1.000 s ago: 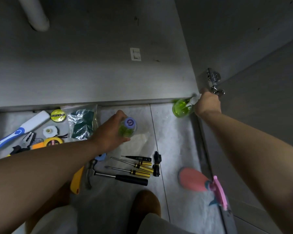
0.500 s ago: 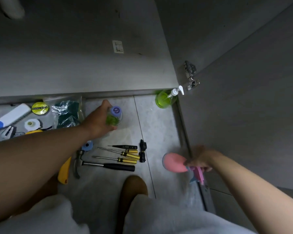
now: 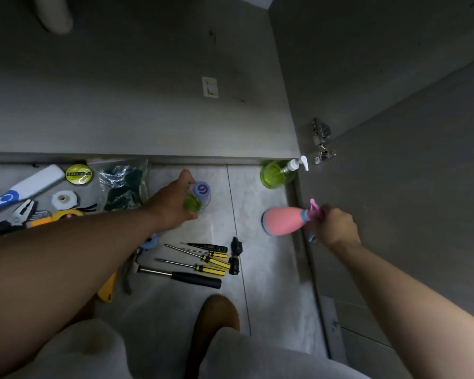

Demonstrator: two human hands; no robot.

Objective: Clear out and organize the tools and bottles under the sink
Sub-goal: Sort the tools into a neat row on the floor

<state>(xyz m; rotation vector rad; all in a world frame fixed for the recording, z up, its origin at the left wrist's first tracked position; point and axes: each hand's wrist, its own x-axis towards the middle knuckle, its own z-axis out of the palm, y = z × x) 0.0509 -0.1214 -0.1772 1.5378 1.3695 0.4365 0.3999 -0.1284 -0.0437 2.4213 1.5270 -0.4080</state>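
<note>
Under-sink clear-out, seen from above: the right grip (image 3: 337,228) is curled tight round the trigger head of the pink sprayer (image 3: 283,221), which hangs tilted with its base pointing left, just beside the open cabinet door (image 3: 408,214). Half a second ago that sprayer lay lower along the door's edge, with the hand only reaching it. A second ago the same hand was on the green pump bottle (image 3: 277,175). The pump bottle now stands alone on the floor (image 3: 268,272), in the corner below the hinge (image 3: 322,143), and the sprayer has come up near it. Whether the sprayer's base is clear of the tiles cannot be told.

The left grip (image 3: 173,206) remains wrapped round the small clear bottle (image 3: 202,190) with the purple cap, upright on the floor in front of the cabinet, as in both earlier frames. The screwdrivers (image 3: 205,259) and the hammer (image 3: 181,275) lie in the same row near the person's knees. Pliers (image 3: 19,214), tape (image 3: 78,173) and a bag of pads (image 3: 123,187) stay at the left.
</note>
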